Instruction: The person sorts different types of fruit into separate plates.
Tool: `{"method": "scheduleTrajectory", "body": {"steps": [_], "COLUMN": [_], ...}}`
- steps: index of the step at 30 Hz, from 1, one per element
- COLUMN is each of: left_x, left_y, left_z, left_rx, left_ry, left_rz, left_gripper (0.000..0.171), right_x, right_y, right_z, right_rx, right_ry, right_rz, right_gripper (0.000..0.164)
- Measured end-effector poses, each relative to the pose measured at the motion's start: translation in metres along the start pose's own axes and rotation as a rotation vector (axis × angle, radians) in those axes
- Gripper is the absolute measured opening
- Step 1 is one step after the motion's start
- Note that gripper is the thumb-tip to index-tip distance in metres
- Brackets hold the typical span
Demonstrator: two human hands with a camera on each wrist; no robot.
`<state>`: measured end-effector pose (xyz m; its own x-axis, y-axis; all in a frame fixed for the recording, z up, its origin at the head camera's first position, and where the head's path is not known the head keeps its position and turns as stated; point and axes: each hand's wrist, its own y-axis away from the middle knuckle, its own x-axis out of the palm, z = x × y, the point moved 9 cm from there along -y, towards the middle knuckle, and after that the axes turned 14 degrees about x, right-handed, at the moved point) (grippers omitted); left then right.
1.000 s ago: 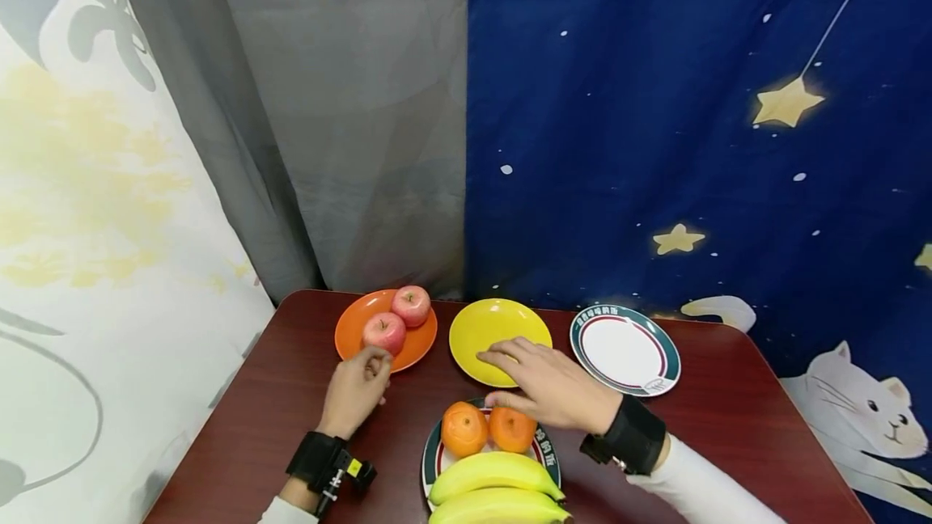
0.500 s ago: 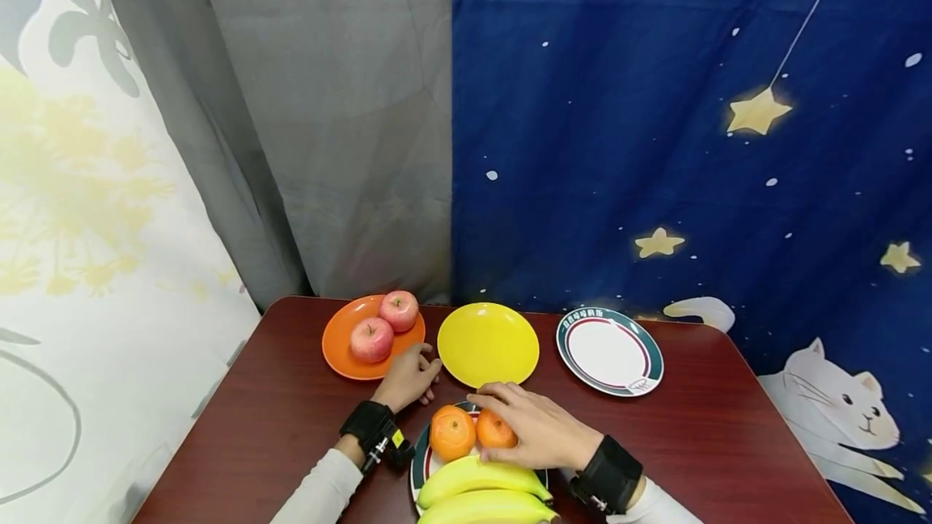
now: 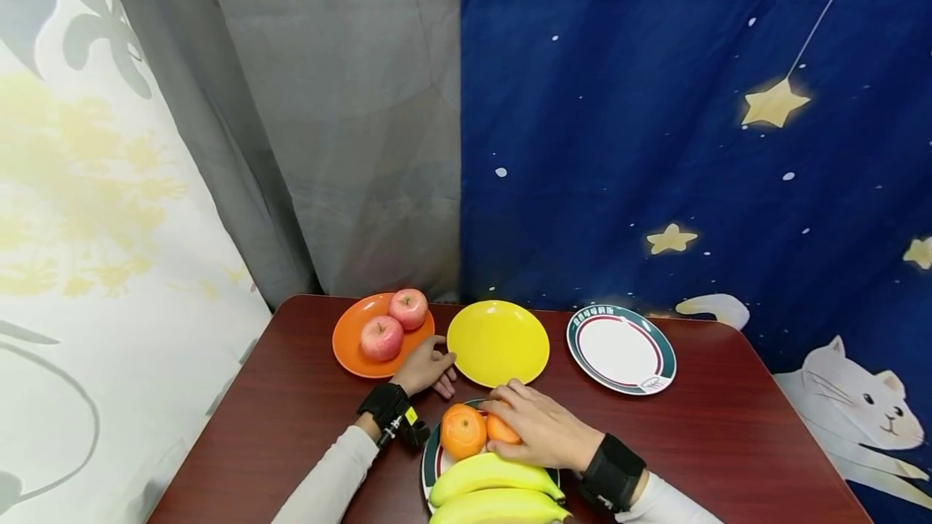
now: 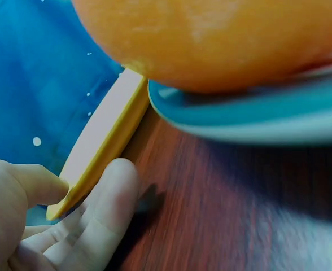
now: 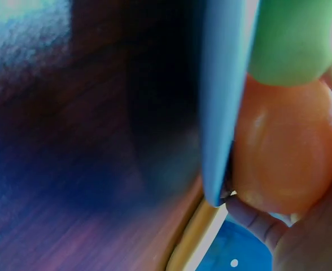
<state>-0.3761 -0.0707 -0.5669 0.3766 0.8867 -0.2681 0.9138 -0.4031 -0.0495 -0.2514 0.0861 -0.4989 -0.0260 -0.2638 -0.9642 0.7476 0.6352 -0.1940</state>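
At the near-left rim of the yellow plate (image 3: 498, 344) is my left hand (image 3: 425, 368). In the left wrist view its thumb and fingers (image 4: 112, 209) pinch the yellow plate's edge (image 4: 106, 141). My right hand (image 3: 544, 432) curls round the right-hand orange (image 3: 501, 429), which sits on a green-rimmed plate (image 3: 430, 471); the right wrist view has this orange (image 5: 284, 147) against the palm, fingers reaching round its far side. A second orange (image 3: 463, 432) lies beside it, untouched. Bananas (image 3: 495, 488) lie in front of both, cut off by the lower frame edge.
Two apples (image 3: 382, 338) rest on an orange plate (image 3: 349, 354) at the back left. A white plate with a green rim (image 3: 622, 348) stands at the back right. Curtains (image 3: 364, 144) hang right behind the table (image 3: 721, 427).
My left hand has moved right, from beside the apples to the yellow plate's rim. The right hand has come down from above the fruit and taken hold of the right-hand orange.
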Motion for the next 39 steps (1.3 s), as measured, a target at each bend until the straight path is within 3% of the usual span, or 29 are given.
{"method": "scheduleTrajectory", "body": {"steps": [8, 15, 18, 22, 26, 33, 36, 39], "left_x": [0.01, 0.016, 0.015, 0.014, 0.015, 0.014, 0.013, 0.012], "left_y": [-0.007, -0.006, -0.006, -0.006, -0.007, -0.01, -0.011, -0.012], "left_z": [-0.003, -0.001, 0.0, 0.001, 0.002, 0.007, 0.009, 0.01], "left_rx": [-0.013, -0.011, -0.002, -0.005, -0.004, -0.007, -0.013, -0.013], "left_ry": [0.055, 0.146, 0.151, 0.151, 0.15, 0.136, 0.118, 0.114], "left_rz": [-0.008, -0.022, -0.033, -0.039, -0.043, -0.046, -0.05, -0.057], "left_gripper": [0.059, 0.06, 0.06, 0.06, 0.061, 0.063, 0.061, 0.061], "right_x": [-0.001, -0.005, -0.013, -0.023, -0.038, -0.087, -0.087, -0.069], "right_y": [0.001, 0.0, -0.004, -0.014, -0.035, -0.097, -0.123, -0.141], "right_z": [-0.003, 0.0, -0.003, -0.011, -0.018, -0.054, -0.077, -0.094], "right_rx": [-0.003, -0.066, -0.052, 0.032, 0.1, 0.18, 0.27, 0.364], "right_ry": [-0.048, -0.016, -0.04, -0.108, -0.125, -0.105, -0.118, -0.111], "right_rz": [-0.036, -0.113, -0.135, -0.109, -0.126, -0.312, -0.296, -0.212], "right_gripper": [0.049, 0.028, 0.023, 0.039, 0.043, 0.035, 0.036, 0.039]}}
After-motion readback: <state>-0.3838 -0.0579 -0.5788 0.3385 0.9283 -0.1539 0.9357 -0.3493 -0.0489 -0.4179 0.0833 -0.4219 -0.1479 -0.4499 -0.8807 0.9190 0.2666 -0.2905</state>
